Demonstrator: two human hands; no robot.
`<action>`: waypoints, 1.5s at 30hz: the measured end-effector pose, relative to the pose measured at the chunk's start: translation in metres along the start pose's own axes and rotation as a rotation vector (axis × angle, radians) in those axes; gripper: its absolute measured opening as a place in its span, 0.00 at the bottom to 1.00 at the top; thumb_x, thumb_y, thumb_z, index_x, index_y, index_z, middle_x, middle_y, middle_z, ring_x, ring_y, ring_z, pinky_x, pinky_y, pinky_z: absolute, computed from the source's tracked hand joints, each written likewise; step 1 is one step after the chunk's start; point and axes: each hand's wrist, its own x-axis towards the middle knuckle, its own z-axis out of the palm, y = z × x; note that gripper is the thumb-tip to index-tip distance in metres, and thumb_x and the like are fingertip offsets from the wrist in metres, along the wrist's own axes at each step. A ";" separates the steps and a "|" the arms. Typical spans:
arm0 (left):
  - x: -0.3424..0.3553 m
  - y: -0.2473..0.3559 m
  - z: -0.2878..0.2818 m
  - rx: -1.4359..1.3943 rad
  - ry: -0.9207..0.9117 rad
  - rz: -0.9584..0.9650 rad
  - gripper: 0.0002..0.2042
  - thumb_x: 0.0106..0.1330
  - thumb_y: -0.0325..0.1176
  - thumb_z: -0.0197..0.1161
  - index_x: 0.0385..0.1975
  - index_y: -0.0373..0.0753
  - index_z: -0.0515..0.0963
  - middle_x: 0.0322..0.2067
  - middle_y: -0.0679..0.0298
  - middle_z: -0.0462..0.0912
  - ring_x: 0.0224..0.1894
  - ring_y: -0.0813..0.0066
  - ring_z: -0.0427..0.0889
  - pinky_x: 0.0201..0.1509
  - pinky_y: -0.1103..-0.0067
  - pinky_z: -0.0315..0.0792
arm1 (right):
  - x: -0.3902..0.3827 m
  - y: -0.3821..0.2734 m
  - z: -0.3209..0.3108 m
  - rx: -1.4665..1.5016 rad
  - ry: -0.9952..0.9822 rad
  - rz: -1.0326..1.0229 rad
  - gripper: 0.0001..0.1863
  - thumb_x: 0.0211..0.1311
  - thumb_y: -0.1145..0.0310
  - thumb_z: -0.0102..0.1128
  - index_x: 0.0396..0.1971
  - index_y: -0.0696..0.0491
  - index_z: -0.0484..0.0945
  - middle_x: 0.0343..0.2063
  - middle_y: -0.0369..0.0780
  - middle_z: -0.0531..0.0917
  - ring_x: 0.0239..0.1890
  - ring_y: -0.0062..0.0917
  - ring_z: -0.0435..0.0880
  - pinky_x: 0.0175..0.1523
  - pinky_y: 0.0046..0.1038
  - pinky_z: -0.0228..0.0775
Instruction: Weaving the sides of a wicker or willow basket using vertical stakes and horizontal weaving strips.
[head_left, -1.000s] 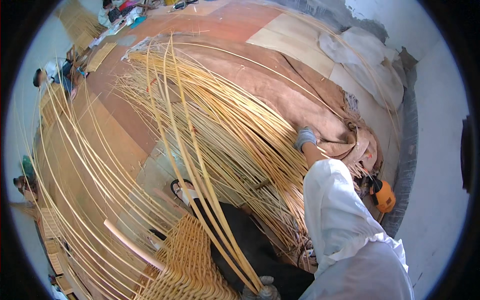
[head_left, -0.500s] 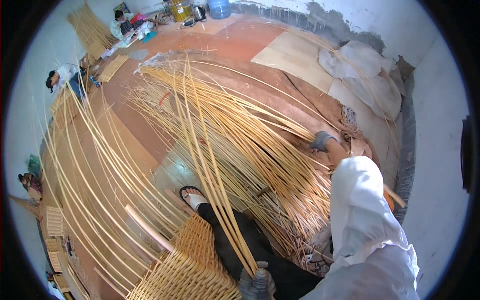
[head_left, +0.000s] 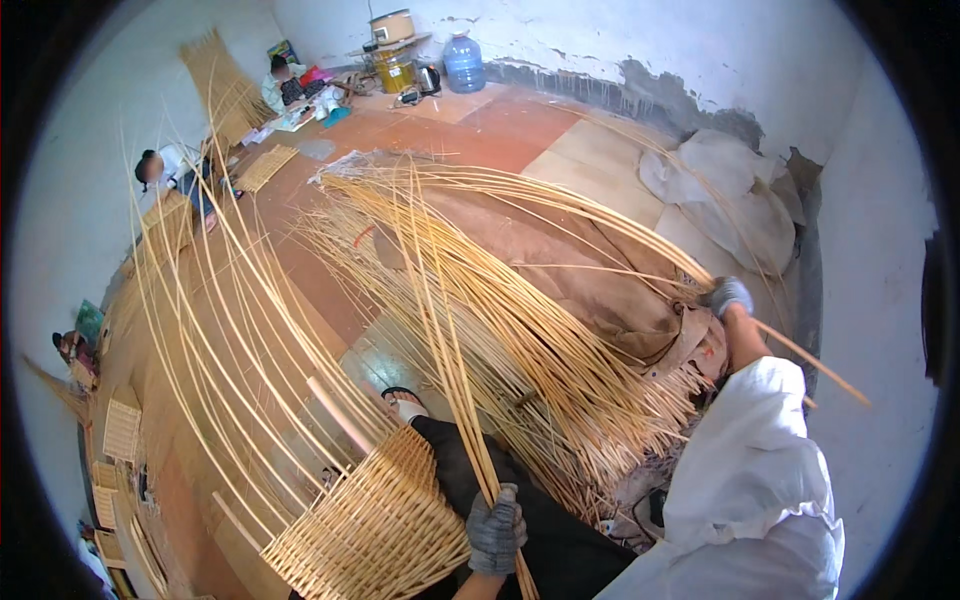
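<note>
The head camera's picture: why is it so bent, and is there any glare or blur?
Head view: fisheye distortion bows the right wall's grey base; pale glare lies on the floor beside the sandalled foot; the white sleeve looks bright; the gloved left hand and wicker basket look fairly crisp; small things along the left rim are hard to make out.

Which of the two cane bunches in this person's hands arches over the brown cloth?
The right bunch, in the right hand, arches over the cloth. The left bunch, in the left hand, instead crosses the black trouser leg.
</note>
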 end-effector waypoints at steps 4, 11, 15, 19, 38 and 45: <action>-0.003 -0.005 -0.008 0.002 -0.029 0.044 0.09 0.64 0.38 0.57 0.38 0.41 0.71 0.15 0.72 0.66 0.11 0.83 0.65 0.11 0.83 0.61 | -0.017 0.022 -0.114 -0.207 0.192 -0.027 0.24 0.35 0.53 0.71 0.35 0.49 0.82 0.33 0.44 0.82 0.35 0.35 0.82 0.41 0.32 0.72; -0.012 -0.011 -0.020 0.020 -0.079 0.131 0.09 0.64 0.39 0.56 0.38 0.43 0.70 0.15 0.72 0.66 0.11 0.83 0.65 0.10 0.85 0.61 | -0.087 0.033 -0.318 -0.272 0.622 -0.057 0.18 0.44 0.55 0.66 0.34 0.50 0.82 0.33 0.46 0.82 0.37 0.41 0.81 0.43 0.35 0.72; -0.011 -0.016 -0.025 -0.010 -0.091 0.133 0.08 0.64 0.39 0.56 0.37 0.44 0.69 0.15 0.72 0.65 0.10 0.83 0.64 0.09 0.84 0.59 | -0.098 0.099 -0.451 -0.316 0.916 -0.044 0.22 0.47 0.50 0.61 0.34 0.54 0.80 0.29 0.48 0.81 0.34 0.43 0.81 0.40 0.36 0.71; -0.005 -0.017 -0.029 -0.101 -0.129 0.078 0.07 0.64 0.38 0.56 0.36 0.45 0.69 0.14 0.72 0.65 0.09 0.82 0.62 0.09 0.82 0.57 | -0.100 0.152 -0.538 0.126 0.917 -0.064 0.21 0.51 0.47 0.58 0.28 0.52 0.80 0.20 0.40 0.78 0.22 0.35 0.77 0.29 0.31 0.69; -0.049 0.027 -0.049 -0.423 -0.776 0.034 0.04 0.63 0.32 0.55 0.33 0.42 0.71 0.20 0.67 0.72 0.14 0.76 0.66 0.16 0.77 0.63 | -0.236 -0.136 -0.306 1.726 -0.627 -0.817 0.12 0.58 0.71 0.56 0.41 0.57 0.72 0.28 0.40 0.77 0.29 0.31 0.80 0.39 0.28 0.79; -0.094 -0.006 0.039 -0.318 -0.813 0.341 0.10 0.57 0.21 0.60 0.29 0.44 0.67 0.40 0.62 0.77 0.35 0.79 0.75 0.38 0.84 0.69 | -0.231 -0.218 -0.286 1.984 -0.826 -0.699 0.09 0.62 0.74 0.51 0.41 0.59 0.71 0.28 0.40 0.76 0.29 0.27 0.77 0.36 0.27 0.77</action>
